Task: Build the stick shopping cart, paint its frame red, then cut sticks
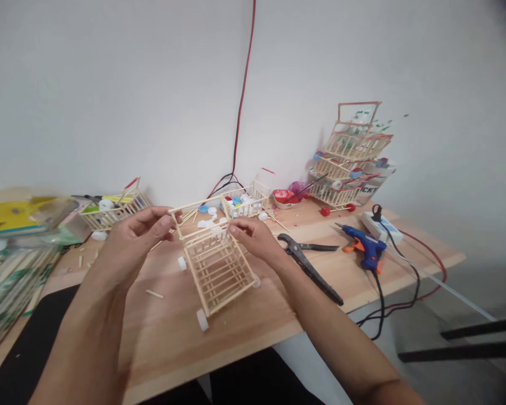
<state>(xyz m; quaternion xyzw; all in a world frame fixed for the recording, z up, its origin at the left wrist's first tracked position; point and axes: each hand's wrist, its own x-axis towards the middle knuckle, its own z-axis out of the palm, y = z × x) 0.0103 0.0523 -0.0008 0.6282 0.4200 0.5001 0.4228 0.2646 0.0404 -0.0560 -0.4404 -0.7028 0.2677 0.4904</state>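
Stick cart [221,270] has wooden table [164,349] beneath, grey wall [152,101] behind.

Bare-armed: a person's left hand [137,239] and right hand [257,241] are uncovered, as are both forearms [329,315] as far as they show. A short nail shows on the left thumb [164,223]. At bottom, black clothing [257,378] covers the legs in solid dark patches, its cut and fabric too dark to make out.
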